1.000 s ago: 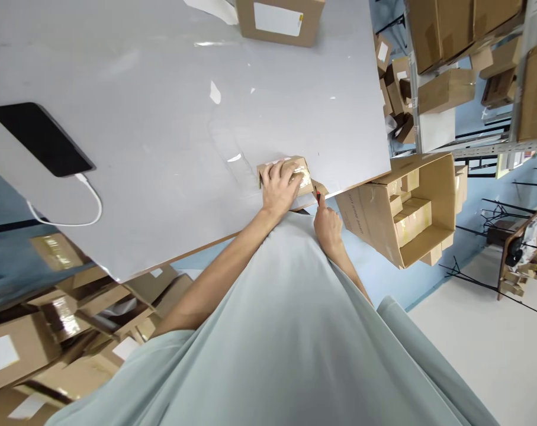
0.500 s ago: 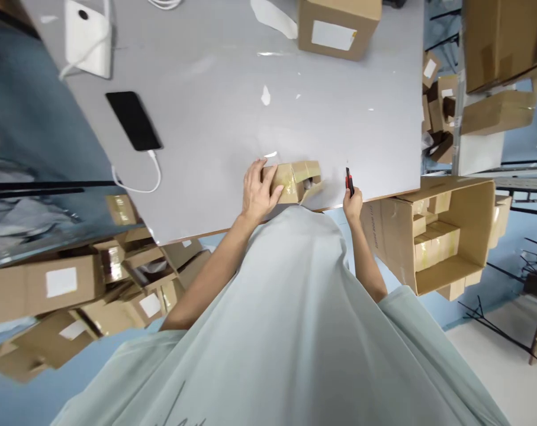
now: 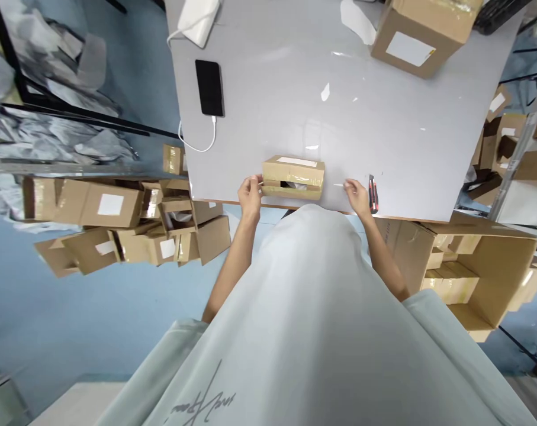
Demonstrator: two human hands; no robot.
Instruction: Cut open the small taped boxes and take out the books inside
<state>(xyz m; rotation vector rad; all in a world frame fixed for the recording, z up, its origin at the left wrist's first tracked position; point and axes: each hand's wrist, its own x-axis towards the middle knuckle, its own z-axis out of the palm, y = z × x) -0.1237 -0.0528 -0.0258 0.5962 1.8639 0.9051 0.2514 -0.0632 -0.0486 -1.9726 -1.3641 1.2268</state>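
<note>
A small cardboard box (image 3: 293, 171) with shiny tape and a white label sits near the table's front edge. Its side facing me is slit open, and something pale shows through the gap. My left hand (image 3: 250, 197) pinches the left end of this box between thumb and fingers. To the right of the box, my right hand (image 3: 357, 197) is empty, its fingers loosely curled and apart. A red and black utility knife (image 3: 373, 195) lies on the table just beyond that hand.
On the grey table (image 3: 268, 106) are a black phone (image 3: 209, 87) with a cable, a white power bank (image 3: 199, 21), paper scraps and a larger labelled box (image 3: 412, 44). A big open carton (image 3: 503, 278) holding small boxes stands right; cardboard boxes (image 3: 112, 204) pile up left.
The utility knife has left my right hand and lies on the table. The box has turned so its slit side faces me. My left hand has shifted to its left end, and the view has swung left.
</note>
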